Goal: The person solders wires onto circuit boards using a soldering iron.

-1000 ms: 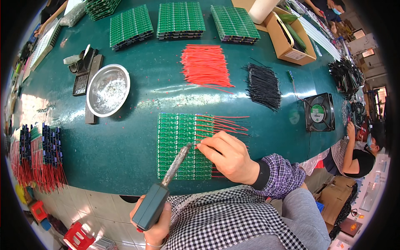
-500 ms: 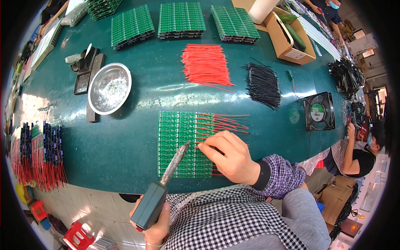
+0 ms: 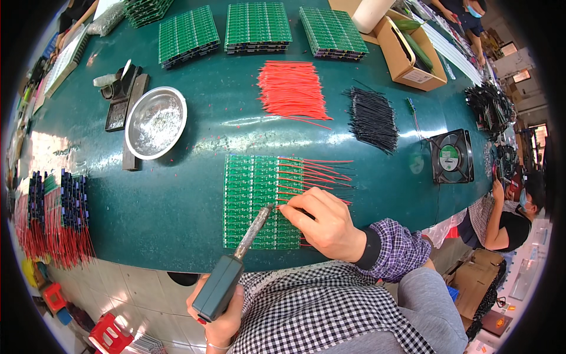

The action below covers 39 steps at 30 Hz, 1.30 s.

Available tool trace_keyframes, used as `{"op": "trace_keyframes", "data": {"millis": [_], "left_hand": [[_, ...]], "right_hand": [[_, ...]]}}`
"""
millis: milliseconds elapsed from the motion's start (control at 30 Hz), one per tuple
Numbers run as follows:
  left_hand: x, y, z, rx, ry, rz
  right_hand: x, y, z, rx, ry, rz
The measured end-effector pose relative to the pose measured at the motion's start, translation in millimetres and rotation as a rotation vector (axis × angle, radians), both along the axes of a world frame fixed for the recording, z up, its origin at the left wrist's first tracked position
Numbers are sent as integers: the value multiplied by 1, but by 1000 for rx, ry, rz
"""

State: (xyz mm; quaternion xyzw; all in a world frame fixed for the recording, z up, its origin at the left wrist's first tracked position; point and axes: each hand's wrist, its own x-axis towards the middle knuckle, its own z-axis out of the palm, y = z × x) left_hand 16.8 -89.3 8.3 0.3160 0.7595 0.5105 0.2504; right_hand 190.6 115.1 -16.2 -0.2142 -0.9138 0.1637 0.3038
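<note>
A green circuit board panel lies flat on the green table, with red and black wires sticking out of its right side. My left hand grips a soldering iron by its dark handle, and the metal tip reaches the panel's right part. My right hand rests on the panel's right edge, fingers pinched on a wire right beside the iron's tip. A checked sleeve covers my right forearm.
Loose red wires and black wires lie behind the panel. A metal bowl and iron stand sit at left. Stacked green panels, a cardboard box, a small fan and wired boards ring the table. Another person sits at right.
My right hand and the iron's tip have shifted slightly downward along the panel's right edge. Nothing else has moved.
</note>
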Motion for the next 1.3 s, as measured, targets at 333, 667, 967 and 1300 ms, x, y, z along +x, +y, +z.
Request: {"op": "trace_keyframes", "data": {"millis": [333,667,967,1300], "left_hand": [[-3,2,0,-24,60,-72],[-2,-1,3,-45,55,-84],[-1,-12,1,-66,-78,20],[2,-15,2,-78,-87,69]], "right_hand": [[-1,1,2,-3,-3,14],[-3,2,3,31,-21,18],[-3,0,3,21,-22,11],[-1,-5,3,75,17,-24]]}}
